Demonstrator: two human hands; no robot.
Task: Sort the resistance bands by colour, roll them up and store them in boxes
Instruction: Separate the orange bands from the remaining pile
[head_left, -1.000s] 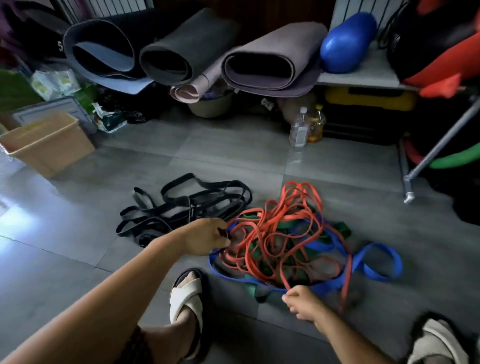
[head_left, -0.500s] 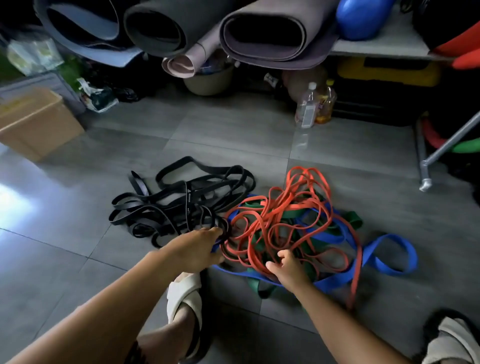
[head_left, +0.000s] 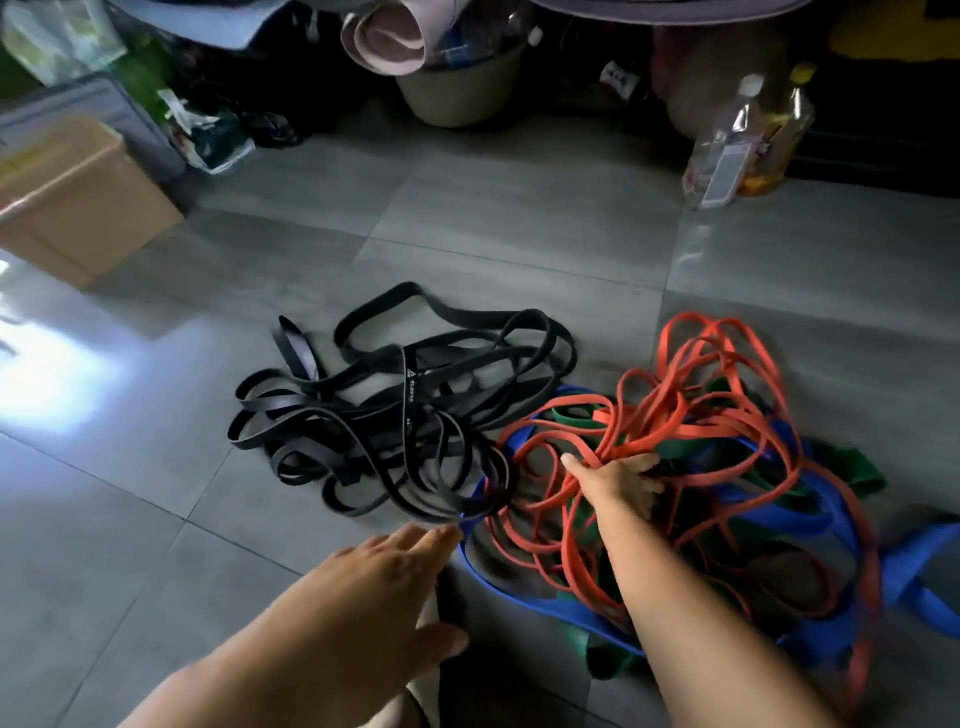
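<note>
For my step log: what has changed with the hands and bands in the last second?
The left hand let go of the black bands and drew back, fingers now straight. The right hand moved forward into the pile and grips a bunch of orange bands. The black bands, blue bands and green bands lie as before.

bare floor (head_left: 218, 519) left of black bands (head_left: 395, 415), box (head_left: 78, 208) far left, bottles (head_left: 748, 140) behind

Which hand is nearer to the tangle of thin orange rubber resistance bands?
Right. The right hand grips a bunch of the thin orange rubber resistance bands; the left hand is open, off to their left, touching none.
</note>
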